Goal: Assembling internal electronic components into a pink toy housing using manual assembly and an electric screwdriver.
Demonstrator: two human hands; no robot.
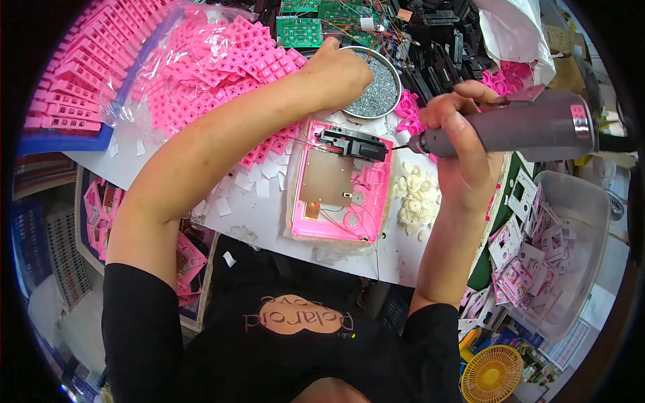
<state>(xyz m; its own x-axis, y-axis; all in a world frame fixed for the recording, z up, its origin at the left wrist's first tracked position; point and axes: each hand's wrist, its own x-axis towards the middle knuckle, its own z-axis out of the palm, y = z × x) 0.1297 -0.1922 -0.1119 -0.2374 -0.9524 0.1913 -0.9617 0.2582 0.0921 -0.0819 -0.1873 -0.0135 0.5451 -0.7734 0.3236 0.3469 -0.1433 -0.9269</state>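
Observation:
My right hand (463, 131) is wrapped round a grey electric screwdriver (517, 127), held level with its bit pointing left. The bit's tip is close to the right end of a black plastic mechanism (353, 143). That mechanism lies at the far edge of an open pink plastic housing (379, 201), which also holds a brown circuit board (326, 176) and thin wires. My left hand (339, 77) is over the left side of a round dish (399, 91) full of small silver screws (376, 87). Its fingers are curled down, and their tips are hidden.
Pink keypad pieces (201, 87) in clear plastic are heaped at the left. Off-white round parts (418, 195) lie right of the housing. Green circuit boards (299, 32) and black plastic parts (430, 67) crowd the back. A clear bin (578, 269) of printed pieces stands at the right.

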